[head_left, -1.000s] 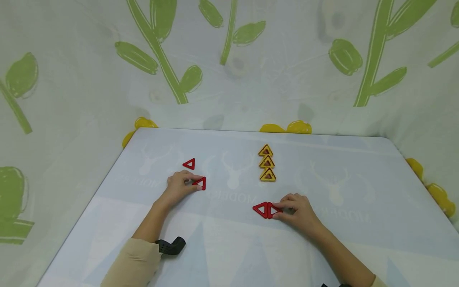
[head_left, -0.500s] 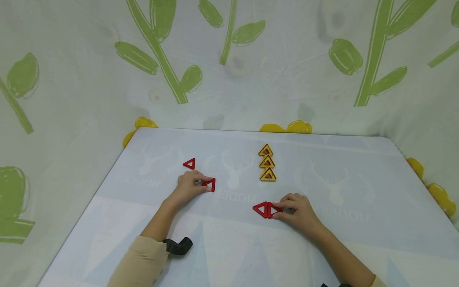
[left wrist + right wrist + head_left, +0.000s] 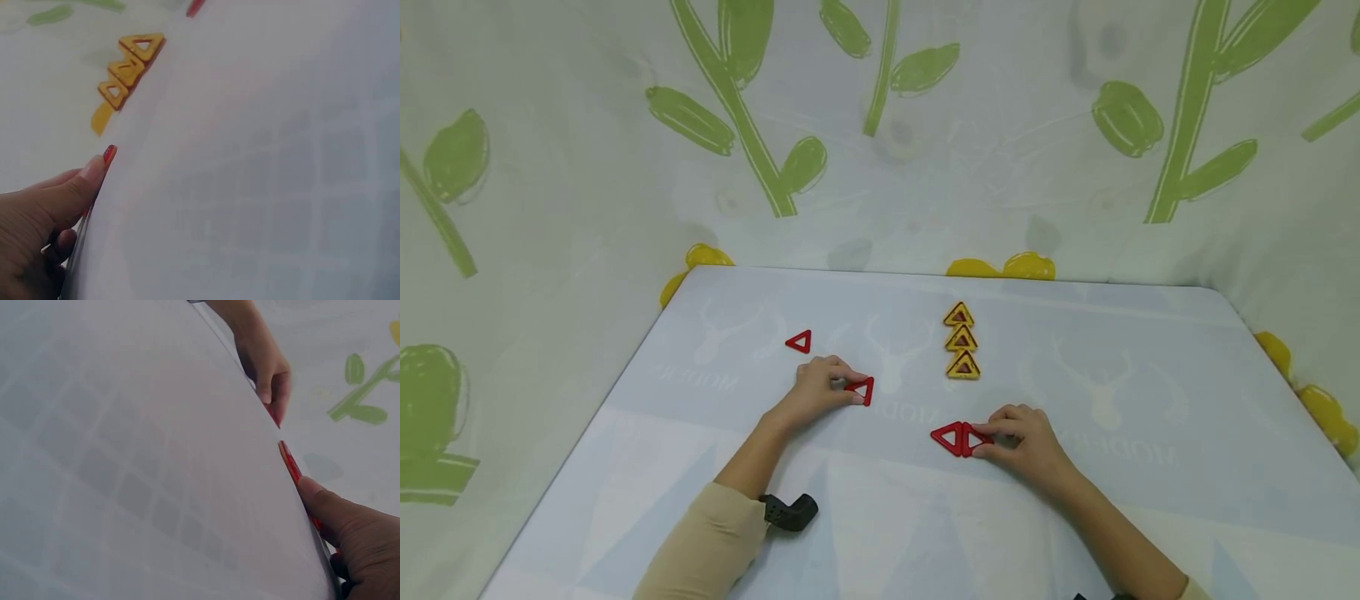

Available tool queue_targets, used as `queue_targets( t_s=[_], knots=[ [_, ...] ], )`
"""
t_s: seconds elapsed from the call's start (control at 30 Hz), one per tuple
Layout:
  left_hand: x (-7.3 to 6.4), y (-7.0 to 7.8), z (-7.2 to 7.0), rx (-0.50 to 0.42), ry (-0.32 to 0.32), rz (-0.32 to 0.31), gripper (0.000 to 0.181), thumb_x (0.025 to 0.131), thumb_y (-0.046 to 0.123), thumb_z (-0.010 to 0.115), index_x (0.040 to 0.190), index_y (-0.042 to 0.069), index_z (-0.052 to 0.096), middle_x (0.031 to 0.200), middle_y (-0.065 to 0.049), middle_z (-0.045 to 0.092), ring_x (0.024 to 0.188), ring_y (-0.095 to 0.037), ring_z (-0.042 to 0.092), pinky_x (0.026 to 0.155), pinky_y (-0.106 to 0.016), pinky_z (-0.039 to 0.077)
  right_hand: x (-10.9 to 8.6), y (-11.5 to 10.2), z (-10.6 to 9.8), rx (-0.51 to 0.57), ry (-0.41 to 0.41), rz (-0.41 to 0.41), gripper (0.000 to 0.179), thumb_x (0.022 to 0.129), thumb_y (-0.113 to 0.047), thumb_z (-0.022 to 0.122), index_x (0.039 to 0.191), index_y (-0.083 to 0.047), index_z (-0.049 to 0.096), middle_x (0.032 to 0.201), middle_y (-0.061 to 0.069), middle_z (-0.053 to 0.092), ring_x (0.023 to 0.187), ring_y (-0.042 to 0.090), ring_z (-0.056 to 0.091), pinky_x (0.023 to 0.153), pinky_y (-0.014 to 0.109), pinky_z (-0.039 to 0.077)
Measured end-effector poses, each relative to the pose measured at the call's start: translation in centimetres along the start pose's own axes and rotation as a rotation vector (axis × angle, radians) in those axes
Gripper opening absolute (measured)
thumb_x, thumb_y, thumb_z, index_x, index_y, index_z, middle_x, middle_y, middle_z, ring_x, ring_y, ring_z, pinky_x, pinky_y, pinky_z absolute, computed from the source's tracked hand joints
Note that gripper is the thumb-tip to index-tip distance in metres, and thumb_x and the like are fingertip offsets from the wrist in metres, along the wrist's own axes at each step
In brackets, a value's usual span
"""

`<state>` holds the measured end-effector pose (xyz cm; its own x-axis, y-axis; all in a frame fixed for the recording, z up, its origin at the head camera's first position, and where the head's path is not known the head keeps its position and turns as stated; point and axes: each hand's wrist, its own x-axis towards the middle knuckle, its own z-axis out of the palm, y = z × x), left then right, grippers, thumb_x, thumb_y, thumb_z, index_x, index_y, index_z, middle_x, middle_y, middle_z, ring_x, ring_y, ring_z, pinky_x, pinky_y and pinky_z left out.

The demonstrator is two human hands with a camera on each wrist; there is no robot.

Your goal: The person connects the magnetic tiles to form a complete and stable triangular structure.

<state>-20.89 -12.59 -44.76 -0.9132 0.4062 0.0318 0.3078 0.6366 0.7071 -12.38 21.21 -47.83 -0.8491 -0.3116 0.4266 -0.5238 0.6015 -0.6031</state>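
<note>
In the head view my left hand pinches a hollow red triangle tile between thumb and fingers, its flat side facing right. Its red tip also shows past the thumb in the left wrist view. My right hand pinches a second red triangle low at the table. That tile lies side to side with another red triangle, which points left, so the pair makes a diamond. One more red triangle lies alone behind my left hand.
Three yellow triangle tiles with red edges stand in a column at the back centre of the pale, printed table. A leaf-patterned cloth hangs behind the table's far edge. A black device sits on my left wrist.
My left hand has slid its red triangle to the right and slightly nearer, away from the lone red triangle. My right hand and the joined pair have stayed in place.
</note>
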Motion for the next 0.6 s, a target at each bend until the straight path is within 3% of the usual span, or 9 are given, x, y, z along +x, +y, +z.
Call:
queue_targets(
  t_s=[0.27, 0.6],
  knots=[
    [0.6, 0.6, 0.9, 0.02, -0.031, 0.006, 0.032, 0.078, 0.023, 0.078, 0.109, 0.016, 0.073, 0.101, 0.002, 0.061, 0.106, -0.023, 0.047, 0.092, -0.045, 0.024, 0.0, -0.2, -0.1, 0.004, -0.018, 0.042, 0.031, 0.067, -0.015, 0.084, 0.097, -0.013, 0.077, 0.084, -0.012, 0.061, 0.082, 0.003, 0.047, 0.073, 0.029, 0.032],
    [2.0, 1.2, 1.8, 0.029, -0.098, 0.072, 0.031, 0.077, 0.025, 0.078, 0.107, 0.022, 0.074, 0.097, 0.008, 0.061, 0.103, -0.016, 0.048, 0.093, -0.045, 0.024, -0.1, 0.0, 0.0, -0.007, -0.002, -0.001, 0.03, 0.066, -0.013, 0.084, 0.096, -0.012, 0.077, 0.083, -0.01, 0.061, 0.079, 0.005, 0.047, 0.071, 0.029, 0.033]
  ],
)
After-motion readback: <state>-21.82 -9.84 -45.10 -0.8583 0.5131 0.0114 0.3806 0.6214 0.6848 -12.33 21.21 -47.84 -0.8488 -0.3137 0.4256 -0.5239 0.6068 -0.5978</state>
